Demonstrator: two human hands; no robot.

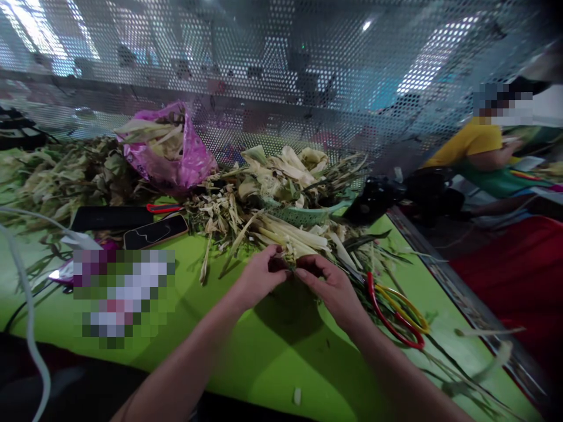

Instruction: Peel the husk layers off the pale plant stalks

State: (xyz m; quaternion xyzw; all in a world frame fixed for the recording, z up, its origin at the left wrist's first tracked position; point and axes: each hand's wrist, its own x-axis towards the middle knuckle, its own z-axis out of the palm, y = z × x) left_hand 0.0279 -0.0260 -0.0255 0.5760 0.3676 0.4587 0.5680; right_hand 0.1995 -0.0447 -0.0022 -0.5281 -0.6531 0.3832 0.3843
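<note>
My left hand [260, 275] and my right hand [332, 288] meet above the green table [272, 357], fingers pinched together around a small dark green plant piece [290, 269]. Just beyond my fingers lies a bundle of pale peeled stalks [290, 233]. A green basket [303, 214] heaped with husks stands behind them. Red and yellow handled scissors [398, 313] lie right of my right hand.
A pink bag [176, 153] of husks and a pile of leaves [57, 176] sit at the back left. Two phones [155, 231] lie left of centre. A perforated metal screen [281, 76] closes the back. Another person in a yellow top [477, 146] works at far right.
</note>
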